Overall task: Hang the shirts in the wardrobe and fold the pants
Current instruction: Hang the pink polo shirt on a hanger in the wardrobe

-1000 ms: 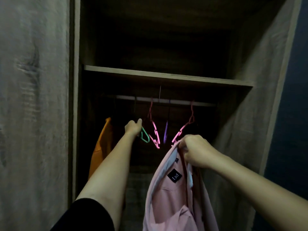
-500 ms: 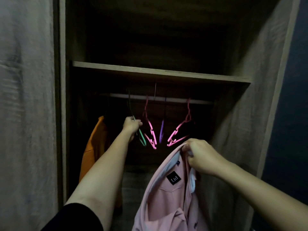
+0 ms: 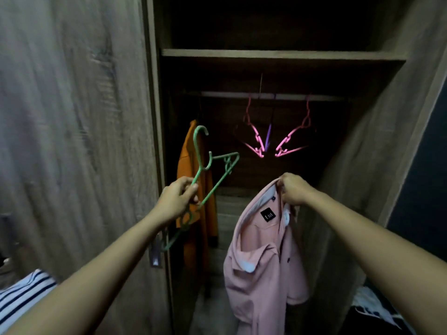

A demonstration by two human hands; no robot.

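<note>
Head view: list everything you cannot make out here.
All in the head view:
- Pink shirt: hem cut off by the bottom edge.
- Space above the shelf: too dark to see contents.
- Orange garment: its hanger lost in shadow, partly behind the left hand.
- Striped cloth: cut off at the bottom-left corner.
- Shirt label: lettering too small to read.

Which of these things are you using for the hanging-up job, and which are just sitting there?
In the job: pink shirt, held by the right hand; green hanger, held by the left hand; wardrobe rail.
Just there: orange garment, already hanging; pink hangers and purple hanger on the rail; striped cloth, bottom left.
</note>
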